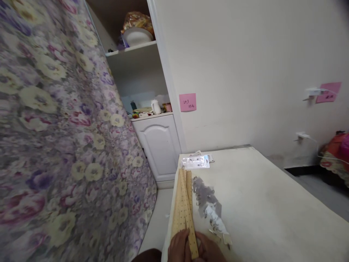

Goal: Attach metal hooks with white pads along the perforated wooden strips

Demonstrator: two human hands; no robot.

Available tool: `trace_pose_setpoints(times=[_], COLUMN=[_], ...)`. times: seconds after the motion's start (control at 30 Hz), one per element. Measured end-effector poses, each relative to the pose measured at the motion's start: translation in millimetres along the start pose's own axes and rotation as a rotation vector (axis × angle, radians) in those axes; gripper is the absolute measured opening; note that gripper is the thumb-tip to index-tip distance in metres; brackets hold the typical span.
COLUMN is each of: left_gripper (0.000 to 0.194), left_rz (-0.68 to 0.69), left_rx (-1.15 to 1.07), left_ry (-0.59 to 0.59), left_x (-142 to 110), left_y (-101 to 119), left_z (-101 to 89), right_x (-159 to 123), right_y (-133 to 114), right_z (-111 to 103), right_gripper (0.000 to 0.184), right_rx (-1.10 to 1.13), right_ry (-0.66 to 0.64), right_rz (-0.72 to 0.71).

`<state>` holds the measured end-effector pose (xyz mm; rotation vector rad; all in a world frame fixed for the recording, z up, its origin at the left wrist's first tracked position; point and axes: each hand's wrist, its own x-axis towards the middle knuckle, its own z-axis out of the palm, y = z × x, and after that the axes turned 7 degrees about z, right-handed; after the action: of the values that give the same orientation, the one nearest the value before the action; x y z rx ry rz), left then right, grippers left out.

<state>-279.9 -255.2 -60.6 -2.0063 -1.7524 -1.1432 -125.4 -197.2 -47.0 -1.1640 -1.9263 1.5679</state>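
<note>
A floral curtain (81, 145) hangs left of the pale tabletop (267, 203). Tan perforated strips (178, 203) lie along the tabletop's left edge, the top strip (189, 218) slanting across them. Grey and white packets (215, 214) sit just to their right. The right hand (208, 250) holds the top strip's near end; the left hand (178, 245) touches its left edge, grip unclear. A clear blister pack (195, 162) lies beyond.

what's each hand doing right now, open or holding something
left hand: closed, holding the near end of a wooden strip
right hand: closed on the same strip, fingers partly hidden
</note>
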Motion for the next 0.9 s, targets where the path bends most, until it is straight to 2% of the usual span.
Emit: trace_pose_setpoints(times=[0.17, 0.4, 0.73, 0.9], left_gripper=[0.031, 0.032, 0.035, 0.036], left_rz=[-0.004, -0.206, -0.317, -0.322], left_rx=[0.03, -0.021, -0.097, -0.109], left_ry=[-0.101, -0.1, -0.154, -0.151], left_x=[8.5, 21.4, 23.2, 21.6], left_y=[10.5, 34.0, 39.4, 39.9], left_z=[-15.9, -28.2, -32.2, -32.3], right_x=[-8.7, -19.4, -20.3, -20.9], right_y=[-7.8, -24.3, -30.5, -24.4], right_z=[1.8, 2.0, 5.8, 7.6], right_gripper=[0.077, 0.071, 0.059, 0.056], right_rx=[0.035, 0.177, 0.184, 0.142], right_ry=[0.029, -0.028, 0.018, 0.064], right_rz=[-0.021, 0.015, 0.039, -0.028])
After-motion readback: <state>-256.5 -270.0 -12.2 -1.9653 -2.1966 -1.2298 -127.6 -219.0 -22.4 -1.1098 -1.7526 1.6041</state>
